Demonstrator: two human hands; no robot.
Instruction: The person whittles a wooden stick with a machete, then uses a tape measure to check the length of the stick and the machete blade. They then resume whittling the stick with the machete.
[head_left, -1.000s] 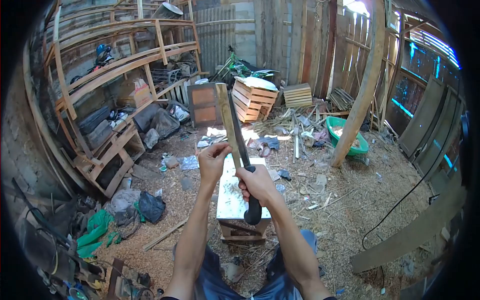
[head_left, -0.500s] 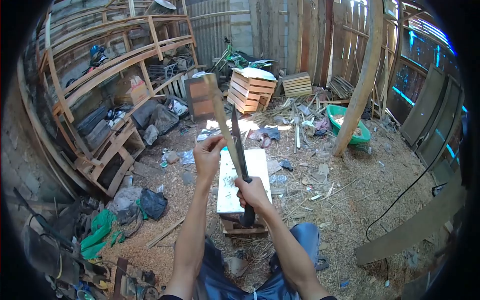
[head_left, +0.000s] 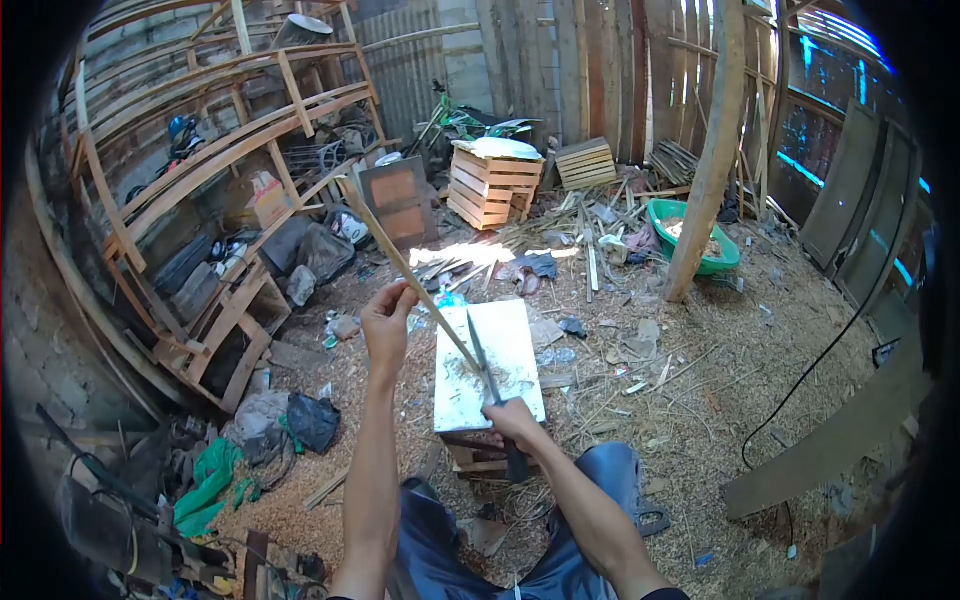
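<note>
My left hand pinches a long thin wooden strip partway along its length. The strip slants from the upper left down toward my right hand. That hand is wrapped round the black handle of a long dark-bladed knife, whose blade points up and away from me. The strip's lower end meets the knife near my right fingers; the exact contact is hidden there. Beneath both lies a white board strewn with small shavings, set on a low wooden stand between my knees.
Wooden racks stand at the left. Beyond the board are a slatted crate, scrap wood and litter. A wooden post rises at the right beside a green basin. A black cable curves down on the right.
My left hand has moved left and down, and the strip now tilts further left, its upper end apart from the knife. My right hand and the knife have shifted slightly right and down.
</note>
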